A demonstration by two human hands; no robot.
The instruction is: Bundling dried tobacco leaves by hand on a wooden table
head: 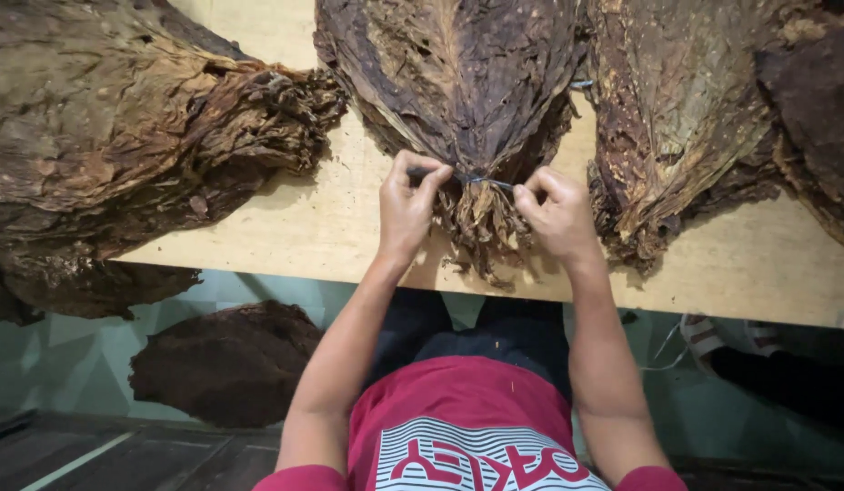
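pale plywood table (pixel 286 227): left hand (pixel 406 211) and right hand (pixel 557 216) pinch thin string (pixel 481 180) around crinkled leaf bundle (pixel 458 82).

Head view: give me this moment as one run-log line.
left hand: pinching tie | right hand: pinching tie | tie: around leaf bundle stems | bundle: on table | other bundles beside

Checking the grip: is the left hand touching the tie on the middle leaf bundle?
Touching. Head view shows left hand fingers pinching the tie.
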